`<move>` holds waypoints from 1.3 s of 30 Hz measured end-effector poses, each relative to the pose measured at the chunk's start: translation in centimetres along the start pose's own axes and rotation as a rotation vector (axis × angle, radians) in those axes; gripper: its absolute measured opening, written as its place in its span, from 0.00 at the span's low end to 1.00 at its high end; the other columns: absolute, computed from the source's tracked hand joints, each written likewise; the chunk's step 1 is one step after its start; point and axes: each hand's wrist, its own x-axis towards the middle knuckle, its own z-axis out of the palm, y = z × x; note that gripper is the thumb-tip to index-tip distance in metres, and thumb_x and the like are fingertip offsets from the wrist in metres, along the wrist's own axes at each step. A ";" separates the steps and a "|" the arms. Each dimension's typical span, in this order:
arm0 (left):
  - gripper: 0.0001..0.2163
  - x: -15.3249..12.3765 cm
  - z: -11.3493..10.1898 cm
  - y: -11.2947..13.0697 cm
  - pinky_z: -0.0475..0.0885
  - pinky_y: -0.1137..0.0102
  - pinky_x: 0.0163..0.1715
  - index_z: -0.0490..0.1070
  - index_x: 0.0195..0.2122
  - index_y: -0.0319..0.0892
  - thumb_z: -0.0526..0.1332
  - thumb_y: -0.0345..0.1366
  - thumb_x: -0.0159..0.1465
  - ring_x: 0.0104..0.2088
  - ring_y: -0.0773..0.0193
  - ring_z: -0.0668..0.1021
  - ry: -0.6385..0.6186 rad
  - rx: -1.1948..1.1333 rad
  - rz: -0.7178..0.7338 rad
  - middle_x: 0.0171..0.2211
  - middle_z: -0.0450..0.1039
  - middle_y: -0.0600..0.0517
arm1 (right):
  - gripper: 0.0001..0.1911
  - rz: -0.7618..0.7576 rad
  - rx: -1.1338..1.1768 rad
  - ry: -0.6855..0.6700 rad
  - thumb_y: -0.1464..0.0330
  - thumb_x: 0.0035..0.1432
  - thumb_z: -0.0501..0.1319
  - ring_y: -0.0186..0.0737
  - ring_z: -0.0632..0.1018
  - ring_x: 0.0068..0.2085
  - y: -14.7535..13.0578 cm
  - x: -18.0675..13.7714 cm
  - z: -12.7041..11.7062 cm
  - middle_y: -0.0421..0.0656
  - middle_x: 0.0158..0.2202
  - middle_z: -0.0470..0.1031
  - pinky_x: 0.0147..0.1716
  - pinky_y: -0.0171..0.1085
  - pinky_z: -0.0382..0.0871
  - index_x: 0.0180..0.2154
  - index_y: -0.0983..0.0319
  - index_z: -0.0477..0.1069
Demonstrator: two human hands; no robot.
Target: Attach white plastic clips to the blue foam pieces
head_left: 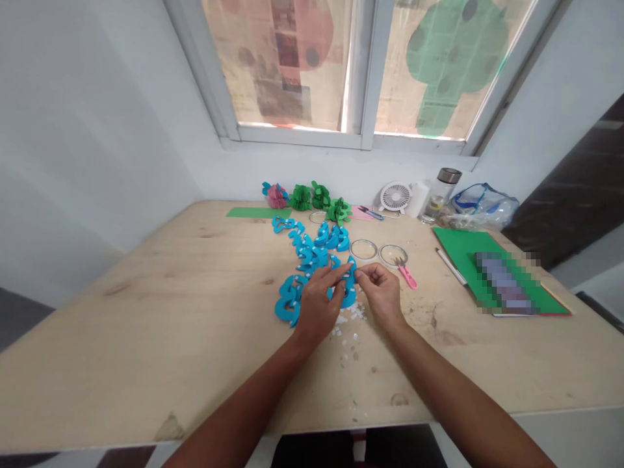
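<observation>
My left hand [319, 299] holds a curved blue paper cutout [350, 299] against the table, its index finger stretched over the paper and its thumb on the near side. At the cutout's right edge my right hand [381, 292] has thumb and forefinger pinched together; whatever is between them is too small to make out. Small white patches dot the blue paper. More blue paper cutouts [288, 305] lie to the left of my left hand, and others [308, 250] spread out beyond it. White scraps [354, 313] are scattered on the wood between my wrists.
Two tape rolls [363, 249] and pink-handled snips [407, 275] lie beyond my right hand. Green paper flowers [320, 195], a small fan [395, 197] and a glass bottle [440, 195] line the wall. At right are green sheets [461, 244] and a pen [451, 265].
</observation>
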 end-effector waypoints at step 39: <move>0.16 0.0 0.0 0.0 0.70 0.68 0.39 0.71 0.48 0.45 0.54 0.29 0.59 0.37 0.64 0.74 -0.003 -0.010 -0.004 0.39 0.74 0.49 | 0.11 0.008 0.087 0.037 0.65 0.44 0.65 0.34 0.71 0.24 0.3 -0.1 0.4 0.38 0.23 0.71 0.24 0.32 0.64 0.30 0.61 0.66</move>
